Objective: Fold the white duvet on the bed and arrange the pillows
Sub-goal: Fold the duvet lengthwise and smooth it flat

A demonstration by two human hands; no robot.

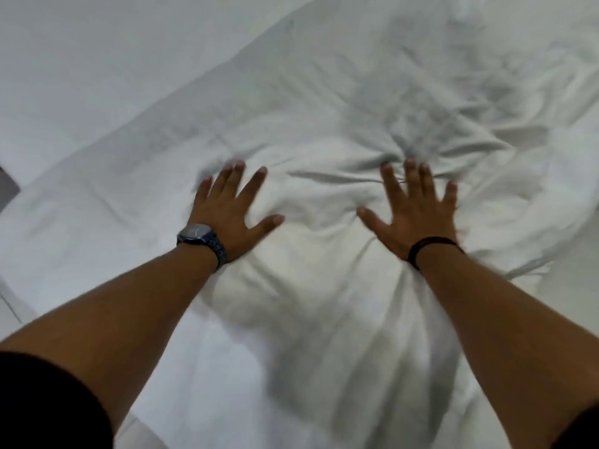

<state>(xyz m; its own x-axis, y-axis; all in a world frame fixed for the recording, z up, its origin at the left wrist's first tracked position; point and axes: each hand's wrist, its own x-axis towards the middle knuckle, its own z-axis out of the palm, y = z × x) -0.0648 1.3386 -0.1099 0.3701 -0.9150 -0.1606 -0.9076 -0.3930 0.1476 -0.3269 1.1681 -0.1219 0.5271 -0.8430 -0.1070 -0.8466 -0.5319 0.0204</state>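
Hands: left hand [227,209] and right hand [416,210] were spread flat, gripping nothing.
Duvet [324,131]: soft and floppy, probably best grabbed at its 10 o'clock edge.

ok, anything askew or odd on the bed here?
Nothing damaged or spilled. The white duvet is crumpled, creases bunching ahead of the right hand, and its edge runs diagonally across the bed. Both hands press flat on it with fingers spread, the left hand beside the right. No pillows are clearly visible.

Bed [64,76]: white sheet bare from 9 to 11 o'clock. White duvet [324,124] lies rumpled directly on it, covering centre through 3 o'clock; creases gather mid-frame. Dark corner at 9 o'clock, unidentifiable.
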